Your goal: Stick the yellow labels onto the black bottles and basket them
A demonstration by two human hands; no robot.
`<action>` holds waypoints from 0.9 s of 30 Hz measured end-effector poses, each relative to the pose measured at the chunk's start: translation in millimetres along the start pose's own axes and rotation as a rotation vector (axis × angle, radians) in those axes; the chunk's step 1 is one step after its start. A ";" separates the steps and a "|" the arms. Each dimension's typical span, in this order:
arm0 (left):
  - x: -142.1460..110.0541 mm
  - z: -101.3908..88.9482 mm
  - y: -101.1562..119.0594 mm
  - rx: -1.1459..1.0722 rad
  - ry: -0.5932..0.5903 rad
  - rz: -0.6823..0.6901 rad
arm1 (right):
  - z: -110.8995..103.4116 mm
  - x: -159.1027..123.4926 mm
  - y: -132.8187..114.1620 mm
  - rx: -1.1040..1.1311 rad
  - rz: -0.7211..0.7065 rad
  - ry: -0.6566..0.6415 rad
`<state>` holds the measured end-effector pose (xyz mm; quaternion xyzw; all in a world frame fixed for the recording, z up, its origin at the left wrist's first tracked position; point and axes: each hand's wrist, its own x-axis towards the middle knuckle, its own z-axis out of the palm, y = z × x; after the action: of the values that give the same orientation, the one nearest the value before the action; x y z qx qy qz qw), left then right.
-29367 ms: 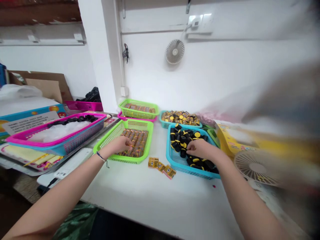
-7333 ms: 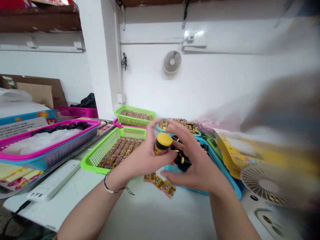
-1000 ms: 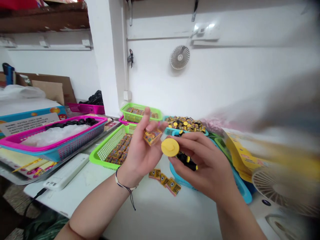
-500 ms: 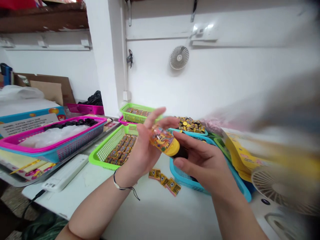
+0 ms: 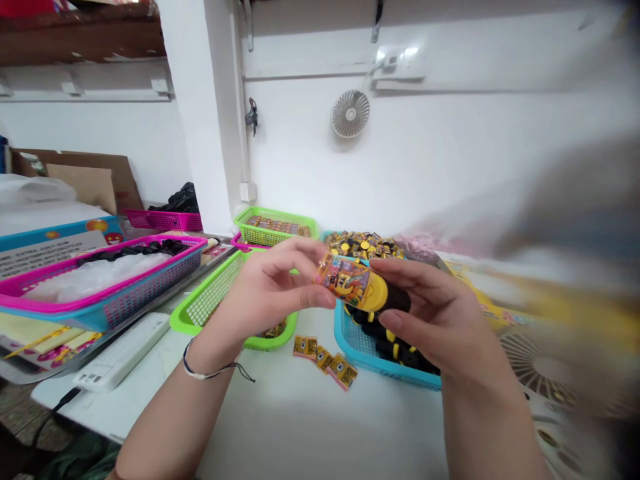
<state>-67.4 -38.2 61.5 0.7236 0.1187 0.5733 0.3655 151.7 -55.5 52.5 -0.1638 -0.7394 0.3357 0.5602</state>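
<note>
A small tube-shaped container point(image 5: 345, 280) lies tilted between my hands above the table. It has a colourful printed clear body, a yellow collar and a black end. My right hand point(image 5: 435, 313) grips the black end between thumb and fingers. The fingers and thumb of my left hand point(image 5: 280, 287) close round the clear end, whose tip is partly hidden. Below, the blue basket point(image 5: 370, 360) holds several black pieces with yellow rings. Some small yellow printed packets point(image 5: 325, 360) lie on the table. Left of them, a green basket point(image 5: 200, 310) is partly covered by my left hand.
Behind stand another green basket point(image 5: 275, 235) of packed pieces and a heap of yellow-and-black pieces point(image 5: 365, 245). A pink-and-blue basket point(image 5: 115, 310) and a white power strip point(image 5: 125, 353) are on the left. A fan point(image 5: 545, 367) stands on the right.
My left fingers, raised and spread before, have closed round the container's clear end. Both hands and the container have shifted slightly right, and the container lies flatter.
</note>
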 end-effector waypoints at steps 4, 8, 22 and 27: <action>-2.1 0.3 0.3 0.113 -0.101 -0.016 | -2.6 -0.4 -1.8 -0.002 0.044 -0.018; -3.3 5.8 -0.8 0.226 -0.093 0.090 | -4.6 -0.4 -0.5 -0.056 0.000 -0.038; -3.9 16.7 0.6 0.331 -0.058 0.305 | 2.7 -2.6 -6.6 -0.158 -0.086 0.017; -2.4 13.6 -6.8 0.509 0.009 0.516 | 0.3 -2.9 -5.2 -0.186 -0.054 0.098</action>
<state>-54.0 -40.2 54.2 0.7951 0.0725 0.6019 0.0164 153.0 -61.1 53.9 -0.2114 -0.7432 0.2418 0.5869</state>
